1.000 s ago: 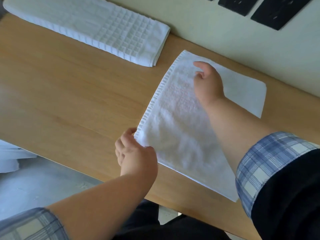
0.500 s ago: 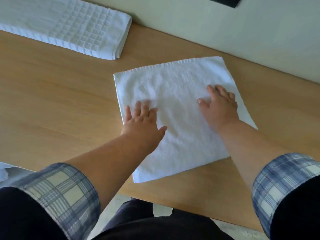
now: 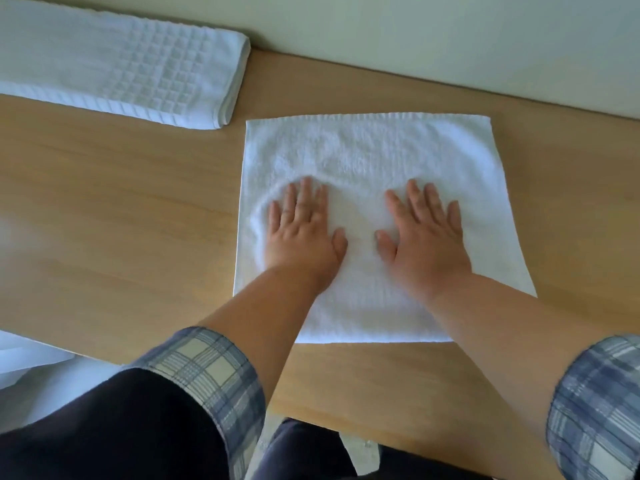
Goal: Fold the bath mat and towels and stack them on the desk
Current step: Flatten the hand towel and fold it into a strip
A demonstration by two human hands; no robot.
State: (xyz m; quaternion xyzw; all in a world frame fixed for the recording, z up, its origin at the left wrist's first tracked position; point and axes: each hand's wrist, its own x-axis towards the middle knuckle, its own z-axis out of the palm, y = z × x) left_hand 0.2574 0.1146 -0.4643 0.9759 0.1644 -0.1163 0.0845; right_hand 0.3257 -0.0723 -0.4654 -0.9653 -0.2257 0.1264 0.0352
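Towel flat on surface, unfolded; left hand, right hand spread, pressing. Bath mat folded far left; stacking pending.

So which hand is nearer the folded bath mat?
Left. The left hand presses flat on the towel, on the half nearer the bath mat; the right hand presses the far half.

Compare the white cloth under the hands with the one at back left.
The towel is plain terry; the bath mat has a grid of squares. The towel lies roughly square; the bath mat is folded into a long band. Left hand and right hand press the towel; nothing touches the bath mat. Both are white.
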